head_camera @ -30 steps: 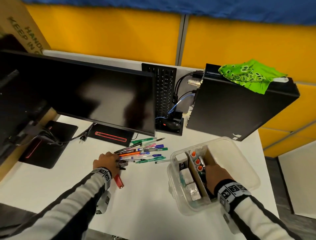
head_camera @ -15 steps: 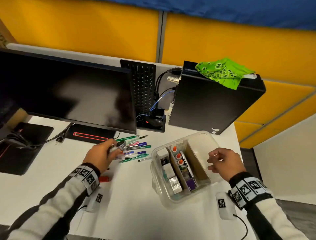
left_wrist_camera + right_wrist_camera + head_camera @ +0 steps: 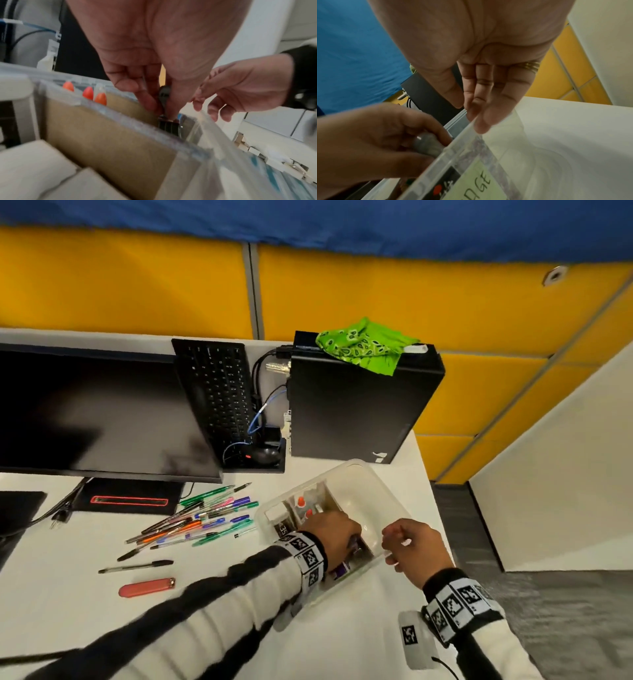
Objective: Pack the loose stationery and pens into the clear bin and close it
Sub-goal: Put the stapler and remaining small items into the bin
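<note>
Step in hand: lowering a small item into the clear bin, judged from the hands' positions.
Left hand: reaching into the bin's middle section; fingertips pinch a small dark metal object, possibly a clip or stapler part, too blurred to name.
Right hand: at the bin's near right rim, fingers loosely extended and close together, tips resting against the clear wall; holds nothing.
Bin contents: orange-capped glue bottles upright beside a brown cardboard divider; white boxes in the left section.
Bin position: on the white desk, in front of the black computer case; no lid clearly seen.
Left to pack: loose pens fanned just left of the bin; a single black pen and a red cutter nearer the person.
Method advice: release the object only once it sits low between divider and wall, so it does not tip the bottles.
Support advice: the right hand should steady the rim; the light bin is likely to slide.
Risk: pens gathered in bulk may jam crosswise; align them lengthwise first.
</note>
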Tool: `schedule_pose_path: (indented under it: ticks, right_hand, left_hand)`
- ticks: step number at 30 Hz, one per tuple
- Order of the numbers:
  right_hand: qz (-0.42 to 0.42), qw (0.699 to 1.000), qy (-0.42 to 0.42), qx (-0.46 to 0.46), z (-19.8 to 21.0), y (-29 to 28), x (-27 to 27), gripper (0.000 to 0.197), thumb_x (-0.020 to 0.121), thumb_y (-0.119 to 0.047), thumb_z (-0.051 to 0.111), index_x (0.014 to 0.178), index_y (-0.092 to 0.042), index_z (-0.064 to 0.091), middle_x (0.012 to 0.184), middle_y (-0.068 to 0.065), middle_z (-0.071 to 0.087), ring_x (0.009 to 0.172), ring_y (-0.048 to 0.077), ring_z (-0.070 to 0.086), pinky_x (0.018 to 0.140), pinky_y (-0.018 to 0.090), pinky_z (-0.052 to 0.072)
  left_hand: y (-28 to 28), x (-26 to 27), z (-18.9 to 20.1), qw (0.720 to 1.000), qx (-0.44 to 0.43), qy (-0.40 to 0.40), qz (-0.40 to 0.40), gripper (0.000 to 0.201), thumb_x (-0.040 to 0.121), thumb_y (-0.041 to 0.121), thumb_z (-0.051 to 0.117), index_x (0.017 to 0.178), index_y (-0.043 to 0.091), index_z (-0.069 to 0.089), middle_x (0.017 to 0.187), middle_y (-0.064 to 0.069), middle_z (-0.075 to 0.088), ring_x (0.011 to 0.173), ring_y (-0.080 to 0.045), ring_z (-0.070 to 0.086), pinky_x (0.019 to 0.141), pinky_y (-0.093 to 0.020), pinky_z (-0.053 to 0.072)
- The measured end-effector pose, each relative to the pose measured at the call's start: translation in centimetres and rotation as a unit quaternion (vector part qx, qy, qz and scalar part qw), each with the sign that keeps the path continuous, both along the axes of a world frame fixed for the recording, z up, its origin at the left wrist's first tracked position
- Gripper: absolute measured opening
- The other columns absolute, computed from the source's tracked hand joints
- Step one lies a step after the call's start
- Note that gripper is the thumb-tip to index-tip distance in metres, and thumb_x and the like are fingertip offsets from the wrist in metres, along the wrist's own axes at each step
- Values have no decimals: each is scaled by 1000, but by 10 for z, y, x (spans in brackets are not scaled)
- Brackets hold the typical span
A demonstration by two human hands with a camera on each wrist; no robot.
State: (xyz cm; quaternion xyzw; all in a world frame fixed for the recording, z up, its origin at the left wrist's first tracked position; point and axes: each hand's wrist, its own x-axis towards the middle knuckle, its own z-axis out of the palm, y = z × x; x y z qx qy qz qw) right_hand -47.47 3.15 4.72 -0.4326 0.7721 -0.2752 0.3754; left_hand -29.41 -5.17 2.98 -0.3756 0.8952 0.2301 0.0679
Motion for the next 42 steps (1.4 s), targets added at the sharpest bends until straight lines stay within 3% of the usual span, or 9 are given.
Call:
schedule_pose_path:
  ticks: [5, 14, 20, 26, 29, 32, 37, 39, 42]
  right_hand:
    - [23, 999, 21, -14, -10, 11, -1, 22, 84, -5, 68, 80, -27, 70, 77, 0, 71, 59, 18, 72, 66, 42, 62]
    - [42, 997, 46, -46, -10, 11, 1, 20, 79, -7, 66, 78, -27, 69, 72, -4, 71, 67, 16, 71, 68, 37, 61]
    - [54, 994, 81, -48, -10, 9, 2, 17, 83, -10, 68, 83, -27, 70, 78, -10, 69, 68, 4, 66, 59, 7, 47]
    - [95, 992, 70, -41, -6, 6, -3, 19, 80, -11, 68, 81, -30, 68, 71, -5, 72, 69, 13, 70, 71, 36, 61]
    - [116, 990, 84, -16, -6, 3, 1, 16, 80, -15, 71, 82, -31, 67, 69, -4, 71, 68, 13, 70, 71, 38, 61]
    - [144, 981, 133, 2, -2, -2, 9, 9, 83, -22, 72, 90, -27, 68, 71, -10, 69, 69, 9, 66, 71, 32, 57]
    - [188, 949, 245, 70, 5, -13, 32, 27, 83, -48, 64, 101, -27, 66, 85, -8, 69, 84, 17, 66, 74, 28, 52]
    - [215, 921, 300, 128, 5, -17, 42, 37, 83, -56, 59, 103, -26, 66, 100, 0, 71, 92, 23, 66, 79, 31, 54]
    - [235, 895, 341, 163, 4, -16, 52, 26, 83, -48, 58, 94, -25, 62, 102, 3, 70, 89, 25, 66, 73, 29, 51]
  left_hand:
    - [0, -15, -9, 995, 63, -5, 77, 7, 82, 12, 68, 88, 17, 70, 92, -4, 70, 88, -24, 67, 72, -30, 53]
    - [-2, -11, -7, 984, 137, 2, 117, 21, 84, 26, 75, 103, 15, 77, 103, -1, 75, 89, -16, 66, 75, -25, 51]
    - [11, -19, -2, 989, 102, 29, 102, 23, 86, 34, 74, 101, 15, 75, 99, -3, 75, 87, -19, 68, 74, -27, 52]
    - [4, 21, 15, 966, 107, 142, 188, 14, 88, 32, 71, 97, 22, 74, 95, 8, 72, 85, -6, 66, 83, -27, 58]
    - [-6, 73, 29, 946, 70, 215, 231, 7, 88, 28, 73, 93, 25, 76, 82, 11, 72, 69, 0, 62, 66, -12, 48]
    - [-10, 146, 26, 911, 28, 243, 332, 10, 87, 16, 73, 80, 23, 74, 68, 11, 70, 58, -2, 57, 58, -15, 45]
    - [5, 265, -20, 885, 73, 35, 459, 7, 88, 17, 68, 87, 24, 67, 89, 6, 68, 76, -10, 66, 65, -26, 61]
    - [16, 299, -49, 904, 77, -102, 409, 23, 85, 31, 69, 107, 29, 65, 110, 4, 65, 98, -16, 64, 83, -24, 56]
    - [27, 324, -79, 901, 38, -205, 381, 36, 84, 32, 57, 120, 39, 56, 129, 5, 51, 121, -23, 53, 99, -40, 51]
